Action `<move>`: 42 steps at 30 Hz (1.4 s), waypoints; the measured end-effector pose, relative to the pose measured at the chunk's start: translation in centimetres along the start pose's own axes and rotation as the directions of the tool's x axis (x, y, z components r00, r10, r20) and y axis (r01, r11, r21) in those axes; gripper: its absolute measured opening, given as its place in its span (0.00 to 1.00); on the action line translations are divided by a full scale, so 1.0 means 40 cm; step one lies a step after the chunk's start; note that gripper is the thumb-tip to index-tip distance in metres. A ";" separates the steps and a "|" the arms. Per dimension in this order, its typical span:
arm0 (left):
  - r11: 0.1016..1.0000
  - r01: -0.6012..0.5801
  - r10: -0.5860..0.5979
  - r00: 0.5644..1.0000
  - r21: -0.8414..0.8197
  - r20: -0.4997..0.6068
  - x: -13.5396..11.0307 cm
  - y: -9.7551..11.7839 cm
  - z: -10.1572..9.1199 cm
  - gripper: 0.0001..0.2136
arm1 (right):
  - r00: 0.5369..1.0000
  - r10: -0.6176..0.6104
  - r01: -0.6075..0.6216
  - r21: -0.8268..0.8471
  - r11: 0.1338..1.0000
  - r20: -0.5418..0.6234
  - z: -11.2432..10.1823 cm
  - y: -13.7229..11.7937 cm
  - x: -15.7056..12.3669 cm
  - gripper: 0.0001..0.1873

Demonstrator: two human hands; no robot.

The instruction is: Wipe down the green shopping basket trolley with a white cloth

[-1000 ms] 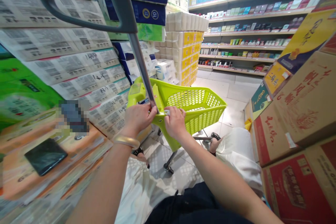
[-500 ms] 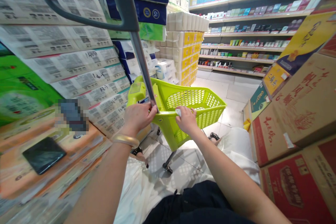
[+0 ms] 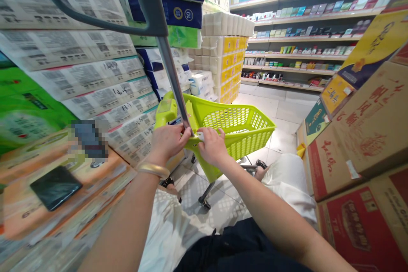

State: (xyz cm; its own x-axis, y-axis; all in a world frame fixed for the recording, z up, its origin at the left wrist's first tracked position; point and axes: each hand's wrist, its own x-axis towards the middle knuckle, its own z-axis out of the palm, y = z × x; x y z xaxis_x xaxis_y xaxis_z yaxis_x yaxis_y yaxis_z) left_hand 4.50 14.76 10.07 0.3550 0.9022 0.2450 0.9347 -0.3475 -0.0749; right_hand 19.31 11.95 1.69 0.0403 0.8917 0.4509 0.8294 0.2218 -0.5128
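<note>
One left hand point(image 3: 168, 140) grips one metal pole point(image 3: 174, 78) at the near corner of one green basket point(image 3: 251, 133). Beside it, one right hand point(image 3: 213, 145) pinches one small white wad point(image 3: 200, 136) at the basket's rim. Left of the basket, one flat black object point(image 3: 56, 188) lies on orange packs point(image 3: 24, 208).

Left hand point(image 3: 167, 142) and right hand point(image 3: 213, 146) bare, forearms point(image 3: 127, 216) likewise. On the left wrist, one bangle point(image 3: 154, 171): broad, smooth, gold-coloured, with a soft sheen. Dark garment point(image 3: 242, 246) at the waist, near black or deep navy (the shade is hard to fix), a thin dark cord-like end at its edge. White legwear point(image 3: 172, 231), loose and creased, wide in the leg. Bare ankles; black, open footwear point(image 3: 262, 164)
</note>
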 end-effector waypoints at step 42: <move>1.000 -0.015 0.015 0.999 0.006 -0.034 0.004 0.006 0.010 0.30 | 0.995 -0.096 0.097 -0.047 0.994 0.039 0.001 -0.052 0.014 0.21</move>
State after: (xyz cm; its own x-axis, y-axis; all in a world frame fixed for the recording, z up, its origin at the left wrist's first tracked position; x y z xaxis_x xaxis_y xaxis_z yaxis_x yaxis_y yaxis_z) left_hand 4.81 14.92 9.72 0.3681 0.8877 0.2764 0.9295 -0.3592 -0.0841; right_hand 17.59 12.03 2.97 -0.0606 0.8810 0.4693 0.8547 0.2887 -0.4315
